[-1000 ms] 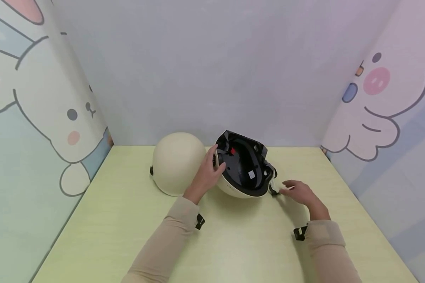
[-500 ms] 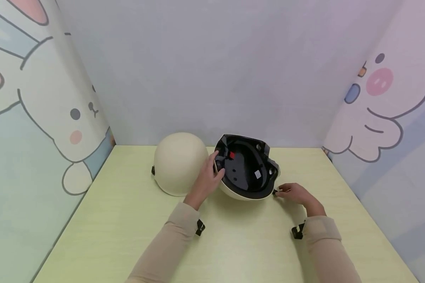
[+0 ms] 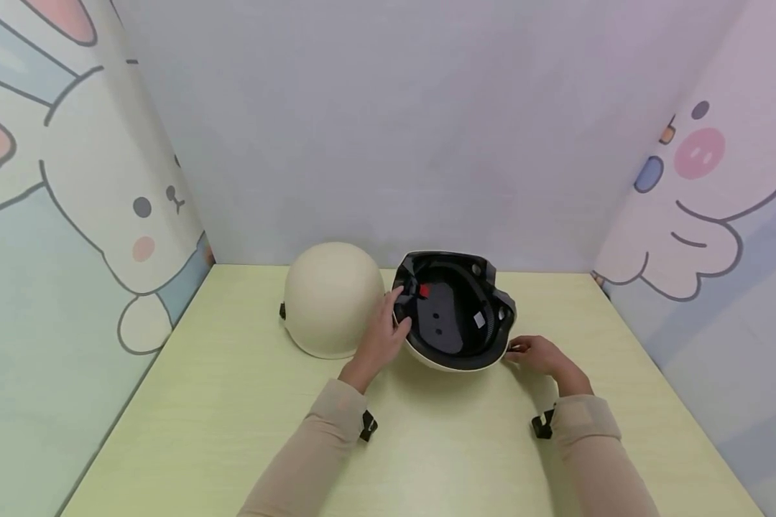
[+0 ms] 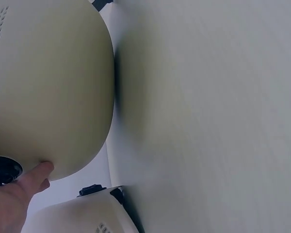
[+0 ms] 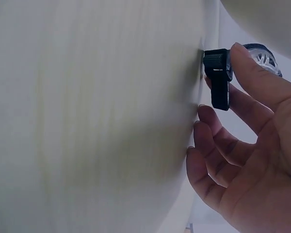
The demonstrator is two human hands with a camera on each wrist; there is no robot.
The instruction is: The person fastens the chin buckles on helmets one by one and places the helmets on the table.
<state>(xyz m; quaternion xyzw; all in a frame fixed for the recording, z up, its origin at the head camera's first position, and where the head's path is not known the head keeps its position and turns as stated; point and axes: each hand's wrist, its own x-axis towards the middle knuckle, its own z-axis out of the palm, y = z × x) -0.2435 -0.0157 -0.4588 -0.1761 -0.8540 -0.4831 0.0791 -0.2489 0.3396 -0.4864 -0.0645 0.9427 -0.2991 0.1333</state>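
Observation:
An upturned cream helmet point(image 3: 455, 362) shows its black lining in the head view. My left hand point(image 3: 378, 341) rests against its left side at the rim. In the left wrist view, one fingertip touches the outer shell point(image 4: 53, 97) beside a round black fitting point(image 4: 5, 170); the other fingers are mostly hidden. At the helmet's right, my right hand point(image 3: 539, 355) pinches the chin strap's black buckle point(image 5: 218, 65) between thumb and forefinger, low by the table. Its other fingers are bent below the buckle in the right wrist view.
A second cream helmet point(image 3: 333, 301) stands dome up just left of my left hand. Both helmets are on a pale yellow-green table point(image 3: 220, 416). A plain wall point(image 3: 388, 129) rises behind, with cartoon-printed walls at either side.
The upturned helmet has tipped more level and shifted slightly toward me, with my left hand staying at its side. My right hand has moved from open beside the strap to pinching its buckle.

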